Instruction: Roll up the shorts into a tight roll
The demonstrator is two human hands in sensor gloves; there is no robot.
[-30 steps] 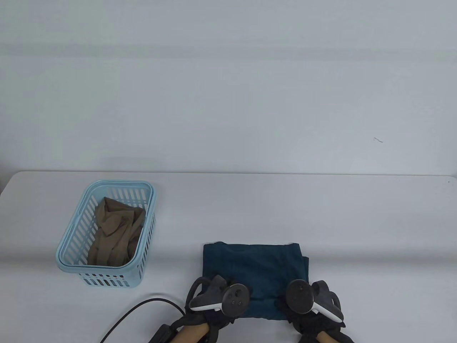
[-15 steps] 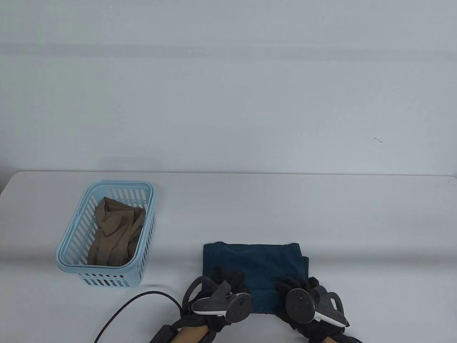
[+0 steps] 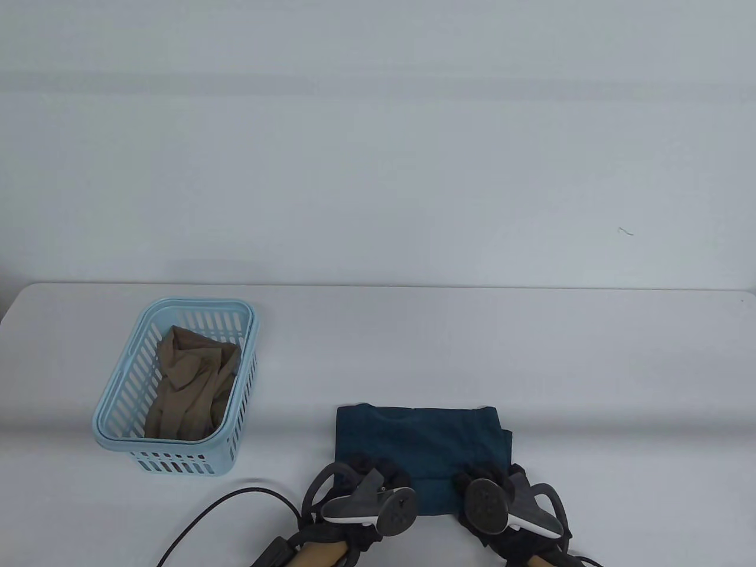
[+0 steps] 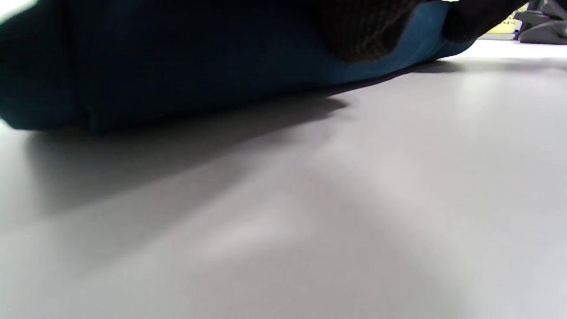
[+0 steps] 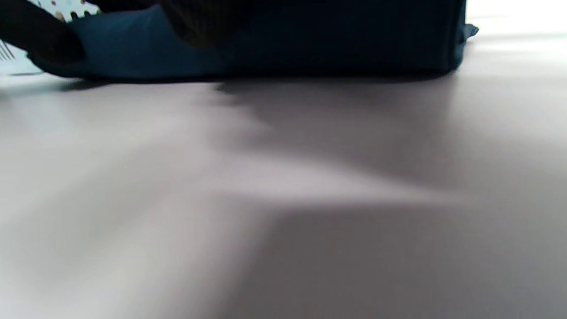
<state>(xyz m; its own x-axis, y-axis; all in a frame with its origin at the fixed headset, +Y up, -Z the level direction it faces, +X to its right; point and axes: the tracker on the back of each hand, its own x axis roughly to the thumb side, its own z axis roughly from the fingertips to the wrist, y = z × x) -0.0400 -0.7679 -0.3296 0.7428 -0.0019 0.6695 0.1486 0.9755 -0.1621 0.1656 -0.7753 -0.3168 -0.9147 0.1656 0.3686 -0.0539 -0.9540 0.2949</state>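
Dark teal shorts [image 3: 422, 440] lie folded flat near the table's front edge, with their near end turned over into a low roll. My left hand [image 3: 378, 472] grips the roll at its left end and my right hand [image 3: 481, 475] grips it at its right end. Both hands curl over the fabric. In the left wrist view the roll [image 4: 221, 57] fills the top, with gloved fingers [image 4: 363, 35] on it. In the right wrist view the roll [image 5: 310, 40] lies along the top under gloved fingers [image 5: 203, 22].
A light blue slatted basket [image 3: 118, 413] holding an olive-brown garment [image 3: 189, 384] stands at the left. A black cable [image 3: 218, 514] runs along the front edge left of my hands. The white table [image 3: 590, 366] stretches back to a white wall.
Both hands have rolled the near edge of the shorts away from me. The flat part has grown shorter and the near edge has moved up the table.
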